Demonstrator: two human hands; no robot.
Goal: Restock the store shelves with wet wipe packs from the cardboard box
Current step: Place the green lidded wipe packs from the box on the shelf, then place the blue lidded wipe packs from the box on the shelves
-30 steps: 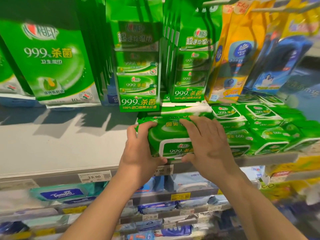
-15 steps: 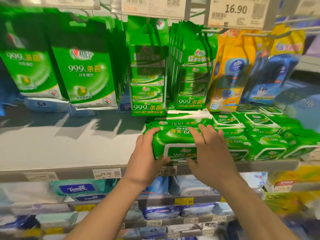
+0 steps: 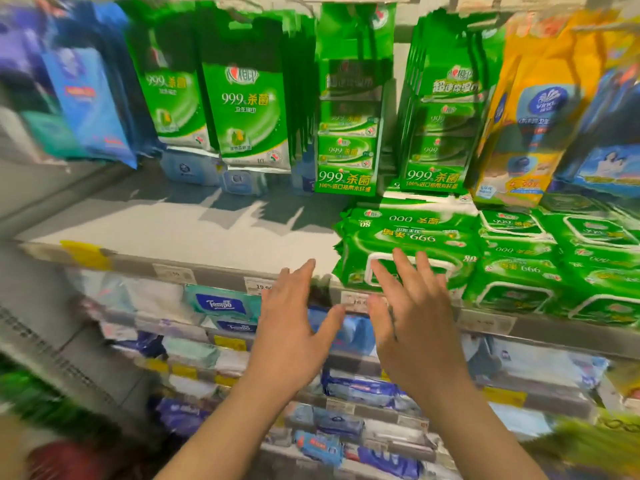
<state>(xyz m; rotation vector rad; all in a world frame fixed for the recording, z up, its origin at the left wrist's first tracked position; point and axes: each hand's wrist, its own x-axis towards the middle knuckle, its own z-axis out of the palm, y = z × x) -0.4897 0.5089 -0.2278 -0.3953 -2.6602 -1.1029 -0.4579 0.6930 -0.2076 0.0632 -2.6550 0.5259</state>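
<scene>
Grey metal store shelf (image 3: 180, 233), left part bare, price tags along near edge. Stacked green plastic wet wipe packs (image 3: 408, 244) sit at right on shelf. Green hanging pouches (image 3: 249, 109) behind. Left hand (image 3: 294, 327) and right hand (image 3: 415, 317): fingers spread apart, holding nothing, just in front of the stack.

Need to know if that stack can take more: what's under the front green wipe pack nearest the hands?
The front green wipe pack lies on at least one matching pack, edges showing at its left. How many sit below, and the shelf beneath them, is covered.
</scene>
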